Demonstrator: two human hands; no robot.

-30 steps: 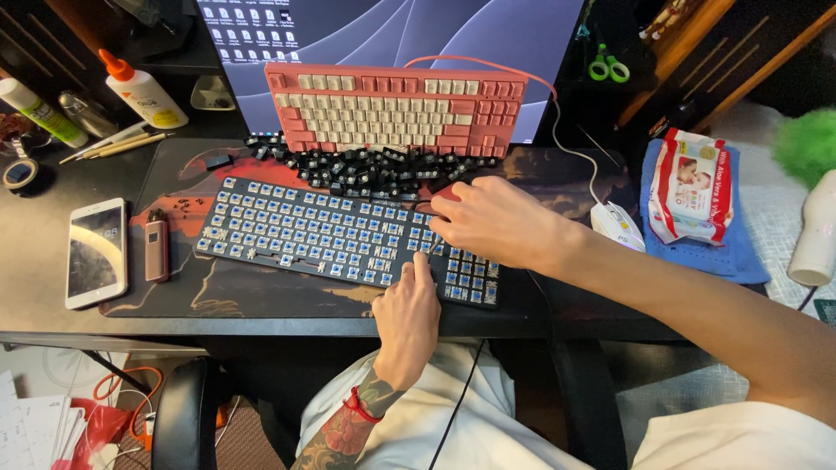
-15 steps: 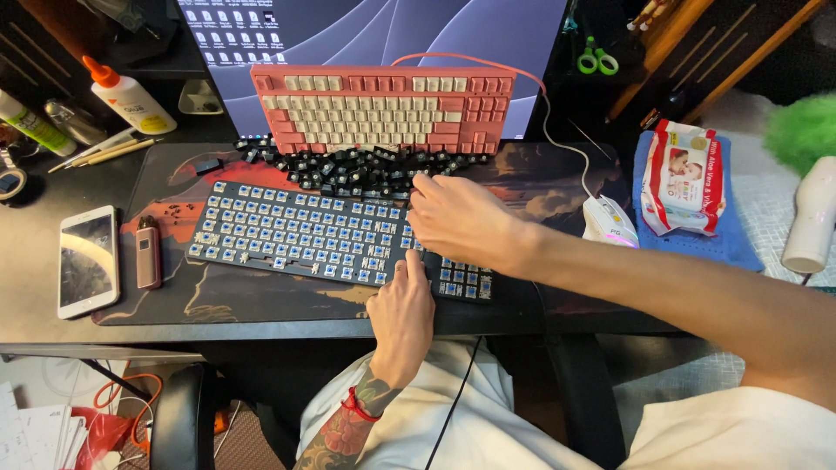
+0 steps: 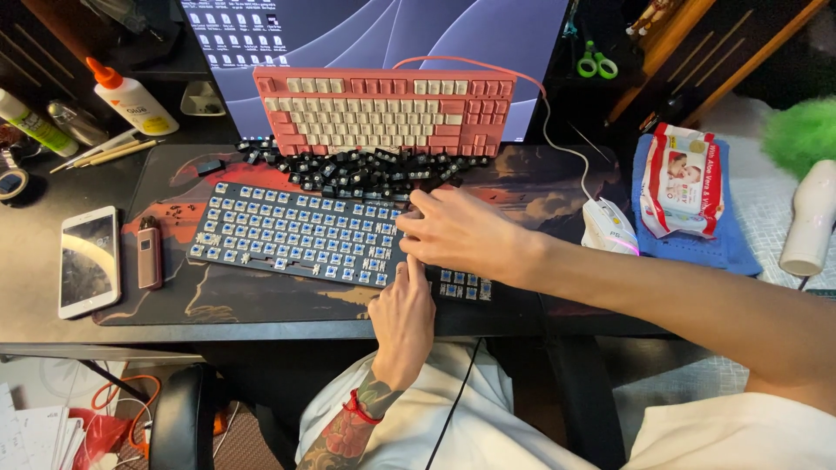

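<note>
On the stripped keyboard (image 3: 305, 237), my right hand (image 3: 461, 233) lies loosely curled, left hand (image 3: 402, 313) fingers flat, gripping nothing; risk: a nudge scatters the loose keycaps (image 3: 366, 170)

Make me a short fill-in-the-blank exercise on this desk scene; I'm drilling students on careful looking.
1. Both hands rest on the keyboard without keycaps, whose bare switches are ____ in colour.
2. The loose black keycaps lie piled between it and the ____ keyboard.
3. The phone lies at the ____ end of the desk.
4. The left hand lies ____ the right hand.

Missing words: blue; pink; left; under
</note>
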